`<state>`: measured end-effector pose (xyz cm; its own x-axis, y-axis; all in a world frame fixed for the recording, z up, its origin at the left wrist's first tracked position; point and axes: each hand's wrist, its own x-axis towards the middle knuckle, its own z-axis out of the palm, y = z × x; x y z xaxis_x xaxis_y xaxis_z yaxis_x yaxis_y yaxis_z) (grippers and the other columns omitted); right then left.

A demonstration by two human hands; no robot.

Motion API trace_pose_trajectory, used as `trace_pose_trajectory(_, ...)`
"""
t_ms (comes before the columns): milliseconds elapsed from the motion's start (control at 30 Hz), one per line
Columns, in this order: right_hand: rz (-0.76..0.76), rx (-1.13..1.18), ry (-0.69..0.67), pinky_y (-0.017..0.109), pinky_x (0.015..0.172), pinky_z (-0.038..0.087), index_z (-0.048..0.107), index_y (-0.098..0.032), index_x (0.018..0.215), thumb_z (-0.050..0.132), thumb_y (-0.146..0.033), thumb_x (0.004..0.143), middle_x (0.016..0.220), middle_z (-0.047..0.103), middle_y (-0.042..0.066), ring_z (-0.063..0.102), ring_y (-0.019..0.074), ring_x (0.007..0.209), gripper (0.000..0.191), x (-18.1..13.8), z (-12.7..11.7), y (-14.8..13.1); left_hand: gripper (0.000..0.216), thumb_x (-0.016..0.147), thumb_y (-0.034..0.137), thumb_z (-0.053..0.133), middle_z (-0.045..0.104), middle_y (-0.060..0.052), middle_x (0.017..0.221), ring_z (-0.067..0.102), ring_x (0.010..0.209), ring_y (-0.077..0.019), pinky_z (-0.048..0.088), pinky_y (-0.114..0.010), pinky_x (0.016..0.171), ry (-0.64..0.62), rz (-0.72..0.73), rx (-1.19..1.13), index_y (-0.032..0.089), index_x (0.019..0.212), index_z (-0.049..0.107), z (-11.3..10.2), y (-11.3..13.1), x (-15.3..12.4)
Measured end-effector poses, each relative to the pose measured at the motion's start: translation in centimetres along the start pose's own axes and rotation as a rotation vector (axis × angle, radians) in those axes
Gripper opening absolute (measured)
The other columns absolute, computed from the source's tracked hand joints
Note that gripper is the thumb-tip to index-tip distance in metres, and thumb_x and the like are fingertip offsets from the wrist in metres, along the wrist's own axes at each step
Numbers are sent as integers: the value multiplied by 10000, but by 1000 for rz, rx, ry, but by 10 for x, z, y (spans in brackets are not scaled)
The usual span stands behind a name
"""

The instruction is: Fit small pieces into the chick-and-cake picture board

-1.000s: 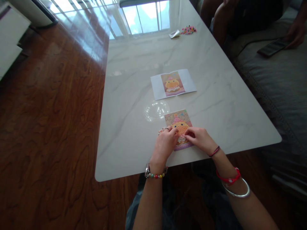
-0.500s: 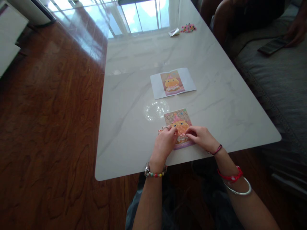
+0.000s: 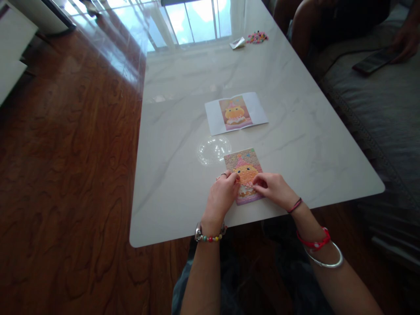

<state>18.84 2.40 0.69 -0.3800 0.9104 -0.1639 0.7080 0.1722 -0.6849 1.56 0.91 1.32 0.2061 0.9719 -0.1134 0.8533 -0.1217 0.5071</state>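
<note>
A small jigsaw puzzle (image 3: 243, 168) with an orange cartoon figure on pink lies near the front edge of the white marble table (image 3: 183, 96). My left hand (image 3: 221, 199) rests at the puzzle's left edge, fingers curled and pinched against it. My right hand (image 3: 274, 190) lies on the lower right part, fingertips pressed together on the pieces. Whether either hand holds a loose piece is hidden. A printed reference picture (image 3: 235, 113) of the same figure lies flat farther back.
A clear round plastic lid (image 3: 214, 149) lies left of the puzzle. A folded paper (image 3: 237, 43) and a pile of small coloured bits (image 3: 257, 38) sit at the far end. Another person sits at the right on a sofa (image 3: 377, 105), a hand near a phone (image 3: 374, 61). Wooden floor at left.
My left hand has slid slightly left and down off the puzzle's middle to its left edge. My right hand stays on the puzzle.
</note>
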Motion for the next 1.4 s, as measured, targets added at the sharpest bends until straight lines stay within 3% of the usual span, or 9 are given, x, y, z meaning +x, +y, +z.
trace_pose_trajectory(167, 14, 49, -47, 205, 522, 355, 557, -171, 663, 548, -186, 706, 590, 557, -20, 477, 91, 540, 46, -1, -3, -3, 133, 781, 161, 439, 553, -37, 851, 525, 728, -124, 445, -253, 683, -3, -1, -25, 182, 852, 549, 2, -1, -1)
trace_pose_trajectory(467, -101, 56, -61, 198, 526, 365, 556, -170, 707, 537, -141, 718, 614, 533, -24, 454, 80, 532, 36, -3, -5, 0, 111, 766, 160, 461, 549, -32, 850, 523, 750, -129, 449, -270, 708, -14, -25, -75, 186, 837, 543, 2, -3, 0)
trace_pose_trajectory(733, -270, 20, -19, 234, 649, 415, 569, -164, 753, 477, -106, 747, 764, 577, 31, 519, 117, 698, 108, -2, 0, 1, 87, 760, 165, 477, 538, -23, 831, 517, 738, -127, 447, -271, 701, -17, -43, -117, 192, 810, 542, 2, -3, 1)
trace_pose_trajectory(933, -133, 17, -16, 218, 551, 405, 578, -164, 719, 522, -113, 686, 645, 588, -1, 507, 98, 567, 82, -2, 0, -1, 88, 752, 162, 485, 537, -19, 822, 517, 738, -124, 447, -270, 705, -9, -63, -144, 197, 808, 544, 4, -3, 2)
trace_pose_trajectory(1067, -11, 119, 6, 242, 624, 452, 635, -177, 863, 523, -189, 725, 805, 665, 30, 581, 122, 655, 178, -3, -3, -3, 98, 752, 151, 477, 538, -20, 820, 518, 739, -123, 448, -276, 714, -2, -63, -151, 197, 807, 544, 3, -3, 2)
trace_pose_trajectory(1200, 96, 202, -54, 249, 643, 473, 665, -188, 812, 543, -242, 720, 816, 682, 27, 615, 152, 725, 162, -4, -7, -1, 117, 749, 138, 477, 541, -22, 830, 522, 748, -127, 450, -281, 717, -7, -59, -153, 198, 821, 545, 2, -2, 1)
trace_pose_trajectory(1400, 200, 386, -118, 235, 539, 490, 634, -169, 852, 555, -266, 718, 723, 668, 23, 618, 130, 567, 183, -4, -7, 3, 131, 751, 137, 471, 541, -25, 833, 518, 740, -129, 448, -281, 711, -8, -52, -134, 198, 840, 545, 1, -2, 1)
